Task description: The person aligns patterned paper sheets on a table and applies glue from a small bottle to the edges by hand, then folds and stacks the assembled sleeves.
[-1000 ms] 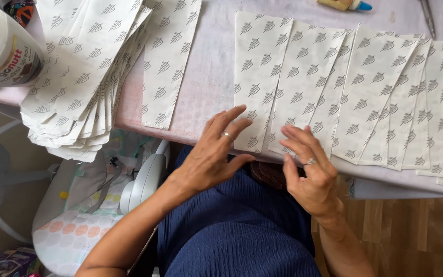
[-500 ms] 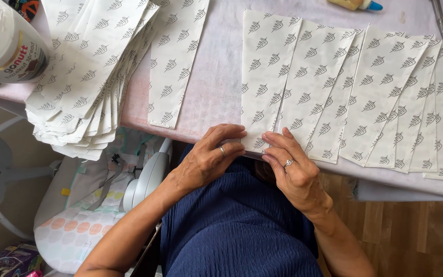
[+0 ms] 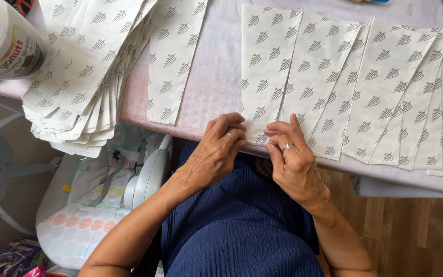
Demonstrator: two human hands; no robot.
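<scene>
Head camera shows left hand (image 3: 216,149) and right hand (image 3: 288,154) pinching the near edge of a leaf-printed paper strip (image 3: 265,72), which overhangs the tabletop (image 3: 216,77) for easy grip.

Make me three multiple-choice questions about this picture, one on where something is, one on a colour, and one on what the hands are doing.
1. Where is the thick stack of patterned sheets?
A. at the table's left end
B. on the floor
C. in the person's lap

2. What colour is the person's top?
A. red
B. dark blue
C. yellow

3. How are the left hand and right hand placed?
A. both lifted high in the air
B. both at the near edge of the table, fingers on the leftmost sheet of the fanned row
C. one holding the jar

Answers: 1 A, the stack overhangs the table's left end beside the white jar. 2 B, the ribbed cloth is navy. 3 B, both sets of fingertips meet at that sheet's lower end.
</scene>
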